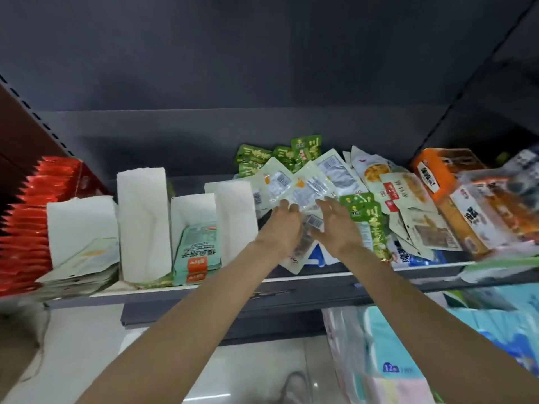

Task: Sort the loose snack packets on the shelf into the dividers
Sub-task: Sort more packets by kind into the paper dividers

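Observation:
A heap of loose snack packets covers the right half of the shelf [329,277]. Pale green packets with barcodes [312,185] lie on top, small green ones [304,151] sit behind, and cream ones [399,188] lie to the right. My left hand [281,225] curls its fingers on the near edge of a pale green packet. My right hand [339,225] lies beside it with straight fingers on the heap; a clear packet with a barcode [314,221] shows between the two. White dividers [144,220] stand on the left, one bay holding teal packets [198,252], another holding pale packets [84,263].
Red packets [29,214] stand in a row at the far left. Orange and clear snack boxes [443,176] crowd the right end of the shelf. Tissue packs [393,360] fill the shelf below on the right. A dark back panel closes the shelf behind.

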The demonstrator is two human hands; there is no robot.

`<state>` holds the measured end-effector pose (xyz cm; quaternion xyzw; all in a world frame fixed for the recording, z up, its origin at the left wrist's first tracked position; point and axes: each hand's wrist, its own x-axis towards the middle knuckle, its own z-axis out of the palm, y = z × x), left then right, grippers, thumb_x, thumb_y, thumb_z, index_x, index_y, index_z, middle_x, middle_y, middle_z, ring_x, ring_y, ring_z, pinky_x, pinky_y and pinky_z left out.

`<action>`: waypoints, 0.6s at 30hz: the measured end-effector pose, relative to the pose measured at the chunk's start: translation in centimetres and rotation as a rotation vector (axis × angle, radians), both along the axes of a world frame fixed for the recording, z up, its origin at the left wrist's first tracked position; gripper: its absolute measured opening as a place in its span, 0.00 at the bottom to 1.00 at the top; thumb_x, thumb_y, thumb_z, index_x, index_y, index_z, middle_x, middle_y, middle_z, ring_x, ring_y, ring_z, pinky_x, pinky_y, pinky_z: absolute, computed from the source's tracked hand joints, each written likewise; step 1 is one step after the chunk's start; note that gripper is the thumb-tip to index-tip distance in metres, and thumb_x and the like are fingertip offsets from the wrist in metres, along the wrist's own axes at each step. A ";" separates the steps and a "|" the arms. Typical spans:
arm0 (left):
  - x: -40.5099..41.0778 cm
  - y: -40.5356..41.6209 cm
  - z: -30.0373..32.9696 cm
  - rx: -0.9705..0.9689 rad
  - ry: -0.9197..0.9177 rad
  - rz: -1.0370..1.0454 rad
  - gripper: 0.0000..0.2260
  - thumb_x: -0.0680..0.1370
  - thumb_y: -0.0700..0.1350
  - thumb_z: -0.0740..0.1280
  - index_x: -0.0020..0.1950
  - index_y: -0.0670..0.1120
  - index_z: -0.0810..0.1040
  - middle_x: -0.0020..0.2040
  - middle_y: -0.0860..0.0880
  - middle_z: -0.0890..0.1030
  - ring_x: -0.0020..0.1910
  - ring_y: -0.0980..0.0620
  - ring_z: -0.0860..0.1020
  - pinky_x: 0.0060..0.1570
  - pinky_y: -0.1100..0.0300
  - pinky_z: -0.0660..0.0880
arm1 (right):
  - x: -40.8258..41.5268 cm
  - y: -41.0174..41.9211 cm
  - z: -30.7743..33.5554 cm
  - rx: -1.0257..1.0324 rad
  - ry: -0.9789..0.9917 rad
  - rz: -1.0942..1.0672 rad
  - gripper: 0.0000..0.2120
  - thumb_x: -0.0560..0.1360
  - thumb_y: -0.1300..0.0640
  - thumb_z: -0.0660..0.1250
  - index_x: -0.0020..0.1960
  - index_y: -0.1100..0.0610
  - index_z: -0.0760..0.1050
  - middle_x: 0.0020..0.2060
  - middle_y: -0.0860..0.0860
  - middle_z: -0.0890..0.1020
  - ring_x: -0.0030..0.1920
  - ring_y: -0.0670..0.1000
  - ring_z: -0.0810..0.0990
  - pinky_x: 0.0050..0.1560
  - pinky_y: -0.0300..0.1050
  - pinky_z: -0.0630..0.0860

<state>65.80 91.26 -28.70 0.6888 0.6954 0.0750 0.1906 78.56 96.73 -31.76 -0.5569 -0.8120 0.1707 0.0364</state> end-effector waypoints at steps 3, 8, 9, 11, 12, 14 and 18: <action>1.1 3.4 -2.7 -0.128 0.179 0.084 0.21 0.80 0.39 0.58 0.72 0.33 0.59 0.72 0.35 0.61 0.73 0.40 0.58 0.71 0.52 0.60 | 0.7 3.1 -0.9 0.009 -0.125 0.121 0.42 0.74 0.46 0.67 0.77 0.55 0.45 0.77 0.52 0.45 0.76 0.53 0.44 0.76 0.49 0.47; 1.5 6.1 -4.9 -0.277 0.348 0.169 0.28 0.79 0.30 0.54 0.75 0.33 0.42 0.73 0.28 0.52 0.73 0.33 0.55 0.70 0.47 0.61 | 1.1 6.0 -2.2 -0.054 -0.238 0.246 0.50 0.71 0.43 0.69 0.76 0.54 0.38 0.76 0.52 0.38 0.75 0.52 0.37 0.73 0.50 0.40; 1.6 6.3 -5.0 -0.269 0.368 0.151 0.27 0.80 0.30 0.54 0.75 0.33 0.44 0.71 0.28 0.57 0.71 0.33 0.61 0.67 0.48 0.66 | 1.1 6.3 -2.5 -0.070 -0.251 0.259 0.51 0.70 0.43 0.69 0.76 0.55 0.37 0.75 0.52 0.37 0.75 0.53 0.37 0.73 0.50 0.40; 1.8 6.2 -4.9 -0.259 0.427 0.070 0.21 0.81 0.34 0.52 0.74 0.32 0.52 0.66 0.30 0.66 0.65 0.35 0.70 0.59 0.50 0.75 | 1.1 6.8 -2.8 -0.091 -0.264 0.276 0.52 0.69 0.43 0.70 0.76 0.55 0.36 0.75 0.52 0.36 0.75 0.53 0.36 0.74 0.52 0.41; 1.8 6.1 -4.7 -0.249 0.459 0.024 0.19 0.82 0.36 0.51 0.72 0.33 0.59 0.61 0.32 0.71 0.61 0.38 0.74 0.54 0.51 0.77 | 1.1 6.9 -2.9 -0.097 -0.257 0.278 0.52 0.69 0.44 0.71 0.76 0.55 0.36 0.75 0.53 0.36 0.75 0.53 0.37 0.74 0.53 0.41; 2.0 5.8 -4.0 -0.224 0.520 -0.058 0.14 0.82 0.39 0.53 0.65 0.37 0.70 0.48 0.41 0.75 0.48 0.44 0.78 0.47 0.57 0.77 | 1.1 7.0 -3.0 -0.103 -0.227 0.275 0.52 0.69 0.44 0.71 0.76 0.54 0.37 0.75 0.52 0.37 0.75 0.53 0.37 0.75 0.55 0.42; 2.1 5.5 -1.6 -0.110 0.568 -0.063 0.11 0.78 0.34 0.59 0.61 0.40 0.71 0.52 0.44 0.78 0.51 0.45 0.79 0.47 0.55 0.75 | 1.5 6.7 -2.6 -0.031 -0.108 0.274 0.47 0.70 0.46 0.71 0.77 0.51 0.43 0.76 0.52 0.42 0.76 0.53 0.40 0.74 0.55 0.43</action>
